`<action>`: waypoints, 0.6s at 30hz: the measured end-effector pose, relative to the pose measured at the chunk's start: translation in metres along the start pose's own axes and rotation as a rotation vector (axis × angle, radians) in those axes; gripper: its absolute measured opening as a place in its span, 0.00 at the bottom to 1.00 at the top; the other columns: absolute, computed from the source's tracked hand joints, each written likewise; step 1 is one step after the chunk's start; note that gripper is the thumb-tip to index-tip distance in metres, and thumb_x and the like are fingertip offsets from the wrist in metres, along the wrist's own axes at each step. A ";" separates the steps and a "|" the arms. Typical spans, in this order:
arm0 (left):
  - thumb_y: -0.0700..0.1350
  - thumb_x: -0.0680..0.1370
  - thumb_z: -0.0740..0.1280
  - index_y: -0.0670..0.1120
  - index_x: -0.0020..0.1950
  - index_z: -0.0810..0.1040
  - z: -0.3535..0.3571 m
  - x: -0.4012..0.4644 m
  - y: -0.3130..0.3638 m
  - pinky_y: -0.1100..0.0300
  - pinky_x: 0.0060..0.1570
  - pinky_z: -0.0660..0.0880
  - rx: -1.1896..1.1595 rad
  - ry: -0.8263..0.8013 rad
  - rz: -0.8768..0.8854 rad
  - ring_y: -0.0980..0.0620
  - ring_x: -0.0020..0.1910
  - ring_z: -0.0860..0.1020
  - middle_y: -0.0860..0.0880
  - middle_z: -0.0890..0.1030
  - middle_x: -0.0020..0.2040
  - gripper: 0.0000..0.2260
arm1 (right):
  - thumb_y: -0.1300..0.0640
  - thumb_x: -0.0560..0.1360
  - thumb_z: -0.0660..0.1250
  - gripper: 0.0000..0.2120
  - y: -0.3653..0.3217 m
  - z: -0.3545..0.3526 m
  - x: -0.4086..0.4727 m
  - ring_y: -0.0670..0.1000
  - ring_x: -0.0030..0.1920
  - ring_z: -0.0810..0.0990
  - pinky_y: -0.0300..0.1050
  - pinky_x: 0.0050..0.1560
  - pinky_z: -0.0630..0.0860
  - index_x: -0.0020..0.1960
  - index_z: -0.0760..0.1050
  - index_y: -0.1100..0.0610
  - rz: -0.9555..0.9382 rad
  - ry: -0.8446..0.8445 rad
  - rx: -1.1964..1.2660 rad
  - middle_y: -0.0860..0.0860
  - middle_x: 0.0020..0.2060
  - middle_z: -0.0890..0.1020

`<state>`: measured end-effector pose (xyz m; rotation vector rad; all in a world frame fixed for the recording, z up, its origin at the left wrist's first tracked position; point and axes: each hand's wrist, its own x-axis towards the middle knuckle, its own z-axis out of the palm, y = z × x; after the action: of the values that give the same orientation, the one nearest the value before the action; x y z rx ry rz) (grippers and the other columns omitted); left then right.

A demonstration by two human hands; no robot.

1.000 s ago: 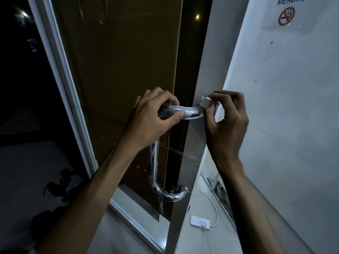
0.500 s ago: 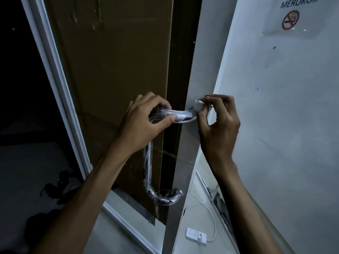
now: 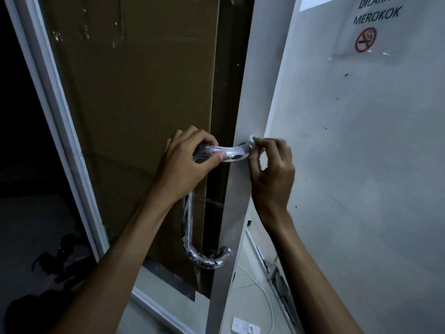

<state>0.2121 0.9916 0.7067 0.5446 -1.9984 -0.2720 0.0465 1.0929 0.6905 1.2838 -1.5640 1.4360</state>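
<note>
Frame: white door frame [image 3: 48,92], dark beyond.
Door: brown cardboard [image 3: 134,92] over the glass.
Left hand [image 3: 190,162]: curled round the top bend of the chrome handle [image 3: 187,227].
Right hand [image 3: 274,179]: pinches a white scrap [image 3: 252,138] at the handle's upper mount.
Wall [image 3: 361,165]: grey, speckled, with a no-smoking sign [image 3: 366,39].
Floor: power strip [image 3: 245,327].

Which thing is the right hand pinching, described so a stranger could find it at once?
Start at the grey door stile beside the cardboard. Follow the chrome handle, gripped by the left hand, to its upper mount. There the right hand pinches a small white scrap, the only pale soft thing against shiny metal.
</note>
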 end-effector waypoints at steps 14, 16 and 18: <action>0.60 0.77 0.71 0.57 0.51 0.78 0.035 0.016 -0.004 0.51 0.58 0.63 0.100 0.040 -0.019 0.54 0.57 0.71 0.60 0.77 0.51 0.10 | 0.64 0.79 0.70 0.17 0.026 0.019 -0.015 0.52 0.61 0.81 0.40 0.63 0.76 0.67 0.80 0.61 0.014 -0.088 0.070 0.56 0.61 0.84; 0.60 0.77 0.72 0.56 0.51 0.78 0.038 0.019 -0.003 0.51 0.58 0.62 0.109 0.038 -0.020 0.54 0.58 0.71 0.59 0.77 0.51 0.10 | 0.64 0.80 0.71 0.16 0.033 0.021 -0.009 0.52 0.60 0.81 0.41 0.63 0.78 0.67 0.80 0.61 0.046 -0.076 0.072 0.55 0.60 0.84; 0.60 0.77 0.72 0.56 0.51 0.78 0.040 0.021 -0.003 0.54 0.56 0.60 0.114 0.035 -0.014 0.53 0.58 0.71 0.59 0.78 0.51 0.10 | 0.64 0.79 0.72 0.16 0.031 0.025 -0.011 0.52 0.63 0.81 0.41 0.66 0.76 0.67 0.80 0.60 0.013 -0.100 0.075 0.55 0.62 0.84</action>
<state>0.1690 0.9769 0.7029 0.6310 -1.9856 -0.1571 0.0247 1.0682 0.6650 1.4112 -1.5990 1.4711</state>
